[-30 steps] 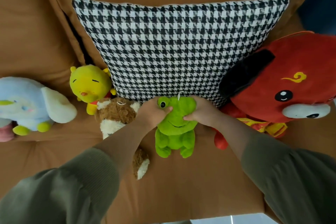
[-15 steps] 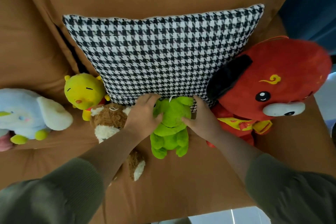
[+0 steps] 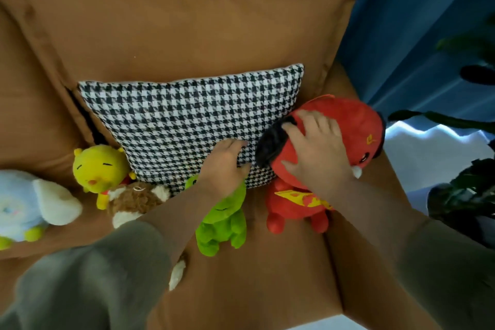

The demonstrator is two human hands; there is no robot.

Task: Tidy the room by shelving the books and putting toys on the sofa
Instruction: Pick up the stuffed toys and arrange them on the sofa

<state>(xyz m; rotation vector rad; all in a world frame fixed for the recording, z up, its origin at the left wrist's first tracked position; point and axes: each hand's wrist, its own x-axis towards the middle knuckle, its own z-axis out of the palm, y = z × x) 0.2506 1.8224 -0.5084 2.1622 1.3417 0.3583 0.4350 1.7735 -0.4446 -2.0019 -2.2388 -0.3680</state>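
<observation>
The right hand (image 3: 316,153) grasped the red plush toy (image 3: 356,126), fingers (image 3: 318,120) curled over its big head. The left hand (image 3: 225,166) lay relaxed and empty against the houndstooth cushion (image 3: 174,120). Let go unpropped, that heavy head would likely tip the toy forward. The toy sat under the fingers, touching the cushion's right edge, on the sofa (image 3: 187,35).

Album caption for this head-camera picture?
Right hand holds a red plush; left hand touches the checked pillow above a green frog.
</observation>
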